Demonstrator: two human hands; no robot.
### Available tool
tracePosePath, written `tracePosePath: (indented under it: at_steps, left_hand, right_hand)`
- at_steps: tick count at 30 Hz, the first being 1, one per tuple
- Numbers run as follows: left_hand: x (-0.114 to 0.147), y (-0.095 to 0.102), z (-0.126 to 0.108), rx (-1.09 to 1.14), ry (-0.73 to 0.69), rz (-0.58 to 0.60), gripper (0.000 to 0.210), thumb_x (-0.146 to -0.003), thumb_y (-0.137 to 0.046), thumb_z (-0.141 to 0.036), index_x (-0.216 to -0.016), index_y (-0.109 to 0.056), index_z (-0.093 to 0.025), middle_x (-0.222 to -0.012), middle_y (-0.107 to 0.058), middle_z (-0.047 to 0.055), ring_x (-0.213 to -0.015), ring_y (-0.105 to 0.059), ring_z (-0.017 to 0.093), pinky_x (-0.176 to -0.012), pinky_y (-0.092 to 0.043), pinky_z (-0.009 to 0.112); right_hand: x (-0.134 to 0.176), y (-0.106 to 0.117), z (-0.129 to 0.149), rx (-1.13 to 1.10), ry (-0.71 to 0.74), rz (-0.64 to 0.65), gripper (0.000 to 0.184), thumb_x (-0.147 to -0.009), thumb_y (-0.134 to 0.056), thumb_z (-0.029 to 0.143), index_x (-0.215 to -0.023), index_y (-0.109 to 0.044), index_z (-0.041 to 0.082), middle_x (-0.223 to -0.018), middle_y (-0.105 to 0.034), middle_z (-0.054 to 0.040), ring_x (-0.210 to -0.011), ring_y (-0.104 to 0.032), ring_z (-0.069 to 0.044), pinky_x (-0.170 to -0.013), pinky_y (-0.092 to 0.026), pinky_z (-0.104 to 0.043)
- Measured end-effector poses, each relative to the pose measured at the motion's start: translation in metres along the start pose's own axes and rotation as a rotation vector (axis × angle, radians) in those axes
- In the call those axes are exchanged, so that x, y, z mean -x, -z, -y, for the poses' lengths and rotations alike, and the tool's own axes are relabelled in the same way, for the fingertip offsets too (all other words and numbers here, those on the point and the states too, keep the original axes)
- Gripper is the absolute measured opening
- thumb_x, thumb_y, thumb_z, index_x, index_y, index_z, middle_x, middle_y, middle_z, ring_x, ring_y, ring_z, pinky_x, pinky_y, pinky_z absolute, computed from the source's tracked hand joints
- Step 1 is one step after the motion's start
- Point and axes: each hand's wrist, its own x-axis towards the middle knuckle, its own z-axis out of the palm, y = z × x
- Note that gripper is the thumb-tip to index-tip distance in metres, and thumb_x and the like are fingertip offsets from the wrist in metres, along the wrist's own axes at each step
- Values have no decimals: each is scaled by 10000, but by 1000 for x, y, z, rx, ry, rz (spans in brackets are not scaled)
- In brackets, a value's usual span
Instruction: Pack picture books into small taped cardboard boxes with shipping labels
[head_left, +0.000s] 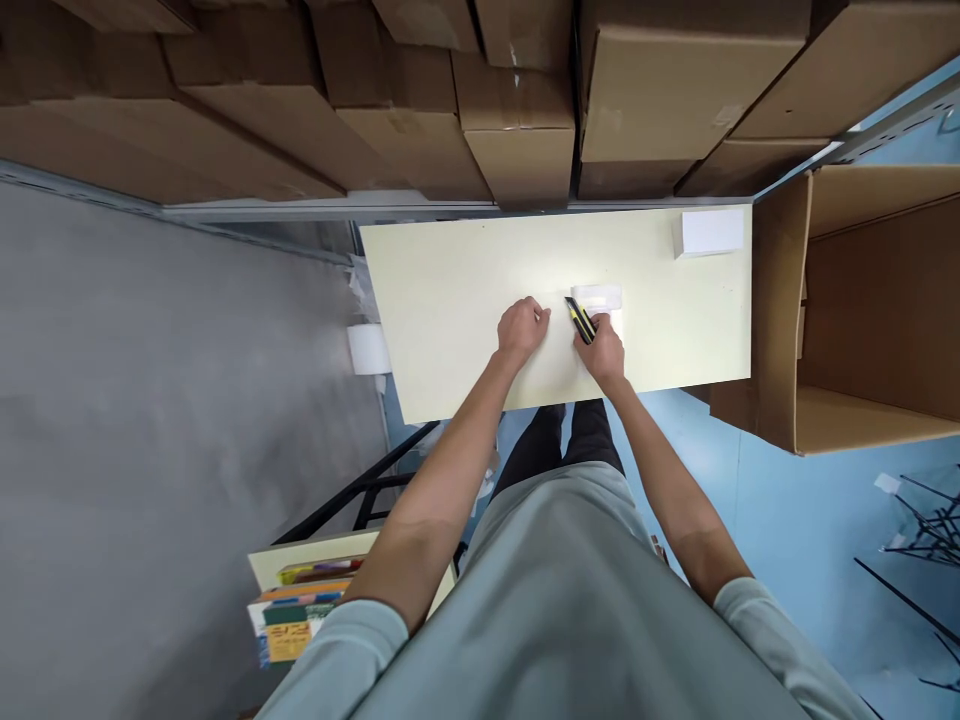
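Observation:
My right hand (602, 352) grips a black and yellow utility knife (580, 321), whose tip points up and to the left. Just beyond that hand, partly covered by it, a small white packet (598, 297) lies on the cream tabletop (450, 290). To the left of the knife is my left hand (523, 328), its fingers curled closed over the tabletop. Whatever those fingers may hold is hidden.
Cardboard boxes (517, 100) line a shelf behind the table. A white block-like stack (711, 232) sits at the back right corner. An open carton (780, 320) stands at the table's right end, a white roll (368, 349) at its left. Books (300, 610) are at lower left.

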Motion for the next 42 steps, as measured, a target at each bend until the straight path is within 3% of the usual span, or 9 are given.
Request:
tracePosePath:
  at_steps: [5,9,12,17,26,31,36,40,42]
  left_hand:
    - [7,6,8,271,14,-51,330,-767,-712,-102,-927,-477,-270,-704,-549,-47,-712,-585,210,-708,-403,328]
    - [18,6,9,495,-28,-48,388,-720,-643,-50,-928,-402,-273,-613,-387,-118,-567,-426,141,-653,-356,282]
    - [26,8,6,545,-55,-64,394,-709,-628,-48,-930,-393,-273,-576,-314,-142,-525,-334,124,-628,-321,268]
    - [32,15,-1,492,-84,-97,348,-738,-618,-55,-916,-410,-269,-531,-287,-150,-499,-300,123,-624,-322,267]
    - [32,20,2,241,-6,-75,157,-884,-567,-161,-991,-520,-265,-561,-412,-101,-522,-474,165,-662,-409,297]
    - [32,25,19,179,64,-152,210,-843,-581,-136,-1003,-526,-261,-583,-440,-93,-562,-507,172,-694,-430,300]
    - [35,24,31,140,106,-143,255,-814,-593,-117,-1024,-550,-253,-610,-466,-84,-595,-533,178,-697,-429,303]
    - [35,20,30,76,123,-120,223,-897,-558,-141,-1095,-600,-235,-636,-527,-49,-648,-597,206,-746,-465,322]
    - [36,17,29,36,89,-135,256,-969,-529,-189,-1208,-614,-220,-740,-618,1,-774,-667,237,-823,-502,346]
  right_hand:
    - [8,5,-4,-88,-10,-52,382,-919,-585,410,-1257,-539,237,-1095,-772,-126,-977,-737,-360,-875,-576,-469]
    - [17,3,-3,-162,5,-79,336,-913,-538,432,-1186,-588,244,-1000,-758,-94,-905,-721,-339,-839,-569,-442]
    - [19,-1,-2,-205,7,-92,314,-903,-531,452,-1135,-597,251,-952,-744,-76,-866,-703,-326,-825,-561,-429]
    - [21,-5,-2,-207,-6,-108,314,-900,-520,445,-1129,-601,246,-942,-734,-75,-867,-691,-318,-828,-552,-416]
    - [26,-3,7,-127,-23,-48,335,-951,-499,400,-1220,-602,229,-1045,-763,-102,-958,-732,-335,-872,-568,-427]
    - [22,-9,0,-87,-44,-23,342,-965,-528,392,-1252,-594,219,-1032,-776,-122,-938,-733,-355,-835,-575,-428]
    - [17,-17,-8,-57,-81,-20,322,-963,-557,394,-1228,-596,217,-1018,-780,-122,-934,-737,-350,-833,-571,-415]
    - [16,-18,-11,-83,-85,-25,296,-966,-558,408,-1207,-588,239,-1006,-778,-99,-920,-737,-339,-829,-573,-411]
    - [16,-18,-10,-81,-85,-16,300,-971,-553,406,-1220,-581,241,-1013,-777,-99,-919,-740,-343,-832,-576,-419]
